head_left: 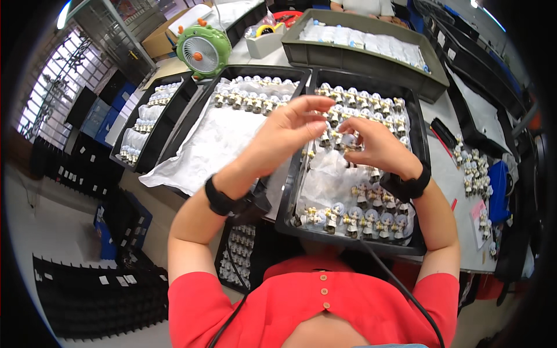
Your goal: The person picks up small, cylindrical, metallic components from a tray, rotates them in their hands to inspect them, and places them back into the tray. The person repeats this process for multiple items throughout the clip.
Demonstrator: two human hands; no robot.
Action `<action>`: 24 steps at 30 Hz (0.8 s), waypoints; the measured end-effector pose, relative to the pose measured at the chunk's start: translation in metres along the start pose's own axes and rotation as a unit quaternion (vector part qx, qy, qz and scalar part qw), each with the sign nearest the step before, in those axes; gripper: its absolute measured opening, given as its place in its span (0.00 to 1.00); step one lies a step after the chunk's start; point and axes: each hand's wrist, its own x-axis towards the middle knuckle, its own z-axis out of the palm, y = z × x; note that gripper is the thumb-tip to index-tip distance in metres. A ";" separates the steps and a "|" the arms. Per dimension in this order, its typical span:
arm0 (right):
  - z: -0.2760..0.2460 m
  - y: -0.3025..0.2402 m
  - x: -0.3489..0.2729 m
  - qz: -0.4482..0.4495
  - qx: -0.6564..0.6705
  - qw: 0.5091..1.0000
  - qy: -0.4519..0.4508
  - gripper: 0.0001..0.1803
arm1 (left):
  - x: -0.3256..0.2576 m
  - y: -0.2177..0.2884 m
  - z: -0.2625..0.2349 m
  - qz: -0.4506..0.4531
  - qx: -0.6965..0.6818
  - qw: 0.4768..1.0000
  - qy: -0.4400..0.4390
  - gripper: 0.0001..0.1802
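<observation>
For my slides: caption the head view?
Both bare hands meet over a black plastic tray of small pale figurines.

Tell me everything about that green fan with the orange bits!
The green fan is small and round, made of what looks like shiny plastic. Its pale front grille has an orange knob in the middle, and two orange stubs stick up on top like little horns. It stands upright on the table, at the far left, just behind the black trays of tiny figures. Nobody's hand touches it. Whether it is spinning cannot be told.
</observation>
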 end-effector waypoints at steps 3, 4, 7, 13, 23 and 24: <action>0.000 -0.015 0.006 -0.083 0.092 0.988 0.097 0.26 | 0.008 -0.030 0.001 -0.022 -0.079 0.997 0.013 0.24; -0.001 -0.017 0.007 -0.103 0.103 0.982 0.118 0.26 | 0.011 -0.035 0.001 -0.042 -0.116 0.992 0.020 0.24; 0.002 -0.008 0.009 -0.097 0.107 0.980 0.136 0.24 | 0.012 -0.044 0.004 -0.079 -0.175 0.981 0.006 0.25; 0.014 0.001 0.013 -0.077 0.147 0.980 0.111 0.24 | 0.008 -0.048 0.007 -0.096 -0.122 0.987 0.026 0.28; 0.020 -0.001 0.009 0.074 0.280 0.955 0.063 0.27 | 0.013 -0.059 -0.005 -0.095 -0.305 0.943 0.093 0.22; 0.020 0.000 0.010 0.128 0.350 0.928 0.022 0.26 | 0.012 -0.058 -0.007 -0.086 -0.306 0.944 0.089 0.22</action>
